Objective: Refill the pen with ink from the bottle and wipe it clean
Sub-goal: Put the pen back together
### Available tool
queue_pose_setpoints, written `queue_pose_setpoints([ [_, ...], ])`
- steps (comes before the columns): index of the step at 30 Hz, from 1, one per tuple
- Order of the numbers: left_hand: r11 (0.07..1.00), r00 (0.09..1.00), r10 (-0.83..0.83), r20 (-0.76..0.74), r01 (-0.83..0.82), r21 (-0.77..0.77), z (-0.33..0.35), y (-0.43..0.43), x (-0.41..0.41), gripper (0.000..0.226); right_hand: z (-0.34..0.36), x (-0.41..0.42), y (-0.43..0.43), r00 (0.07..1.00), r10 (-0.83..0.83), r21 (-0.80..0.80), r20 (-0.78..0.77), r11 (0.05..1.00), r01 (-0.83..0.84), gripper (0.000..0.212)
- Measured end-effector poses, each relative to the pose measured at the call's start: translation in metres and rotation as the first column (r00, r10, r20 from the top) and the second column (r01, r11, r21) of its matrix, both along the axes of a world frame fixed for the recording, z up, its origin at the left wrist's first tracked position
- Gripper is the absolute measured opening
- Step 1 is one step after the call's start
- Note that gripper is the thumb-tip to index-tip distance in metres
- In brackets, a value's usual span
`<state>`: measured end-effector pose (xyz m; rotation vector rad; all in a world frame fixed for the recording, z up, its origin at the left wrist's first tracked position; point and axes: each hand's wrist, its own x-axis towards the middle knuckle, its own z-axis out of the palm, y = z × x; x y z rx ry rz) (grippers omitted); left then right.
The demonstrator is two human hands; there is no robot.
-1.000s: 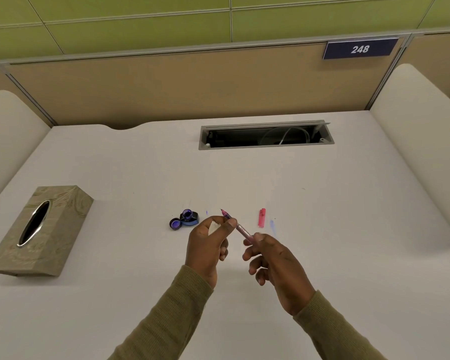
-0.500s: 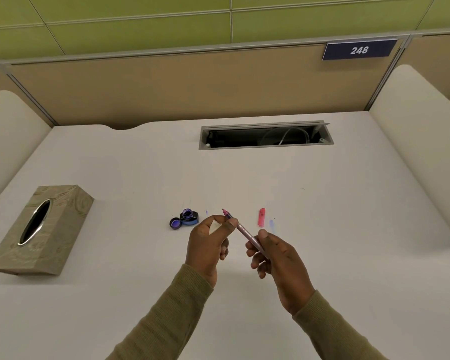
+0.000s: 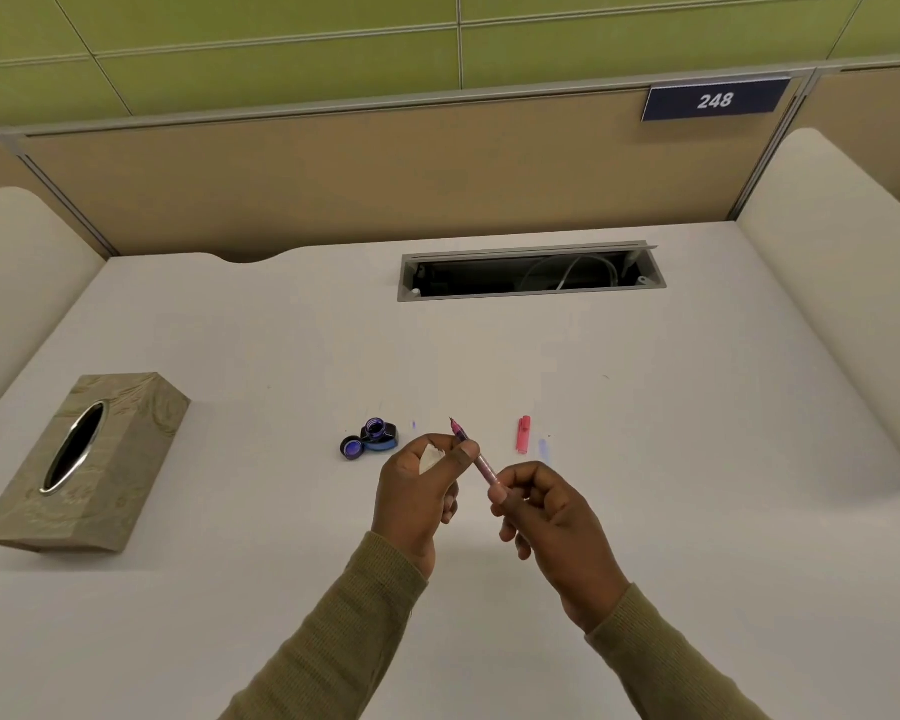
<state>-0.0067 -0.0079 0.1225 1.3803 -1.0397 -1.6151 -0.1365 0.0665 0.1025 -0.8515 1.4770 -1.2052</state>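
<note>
A person in olive-green sleeves worked at a white desk (image 3: 645, 459), seen from above by a camera on their head. Both hands were raised just over the desk's middle, close together but not touching each other. The left hand (image 3: 417, 501) was curled, pinching a slim pink pen (image 3: 476, 457) between thumb and forefinger near its front end, with a small scrap of white tissue (image 3: 431, 457) tucked in the same grip against the pen. The right hand (image 3: 557, 517) was closed on the pen's rear end, so the pen ran between the two hands, tilted, its pointed tip aimed up and away from the person. Just beyond the left hand, on the desk, stood a small dark ink bottle (image 3: 380, 434) with its mouth open, and its round cap (image 3: 352, 448) lay touching it on the left side. The pink pen cap (image 3: 524, 434) lay on the desk just beyond the right hand, apart from the pen, with faint blue smudges nearby. A tan tissue box (image 3: 89, 459) with an oval opening sat well off to the left. At the back of the desk was a long cable slot (image 3: 531, 272), and a number plate reading 248 (image 3: 715, 100) hung on the partition above.
</note>
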Motion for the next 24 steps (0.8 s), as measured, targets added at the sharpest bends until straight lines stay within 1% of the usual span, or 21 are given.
queue_pose_setpoints([
  [2,1.000,1.000,0.004,-0.002,-0.004,0.005,0.001,0.001,0.000,0.007,0.000,0.000,0.001,1.000,-0.013,0.001,0.006,1.000,0.013,0.009],
  [5,1.000,1.000,0.005,-0.001,-0.005,0.003,0.001,0.002,-0.001,0.010,0.000,-0.001,0.003,1.000,-0.012,0.012,0.027,1.000,0.012,0.015],
  [10,1.000,1.000,-0.007,0.000,0.007,-0.001,0.000,0.004,-0.002,0.014,0.000,-0.002,0.006,0.992,0.019,0.037,0.127,0.999,-0.023,0.021],
  [14,1.000,1.000,-0.012,-0.014,0.012,0.001,-0.003,0.006,-0.003,0.008,0.000,-0.003,0.010,0.973,0.049,0.055,0.224,0.996,-0.063,0.024],
  [17,1.000,1.000,-0.023,-0.004,0.023,0.001,-0.005,0.007,-0.004,0.005,0.000,-0.005,0.012,0.963,0.067,0.054,0.262,0.995,-0.084,0.025],
  [21,0.999,0.999,-0.046,0.024,0.047,-0.010,-0.008,0.010,-0.007,0.009,-0.001,-0.008,0.016,0.965,0.079,0.073,0.249,0.992,-0.100,0.027],
  [24,0.997,0.996,-0.070,0.061,0.072,-0.024,-0.009,0.013,-0.011,0.010,-0.002,-0.011,0.017,0.987,0.080,0.099,0.139,0.991,-0.094,0.023],
])
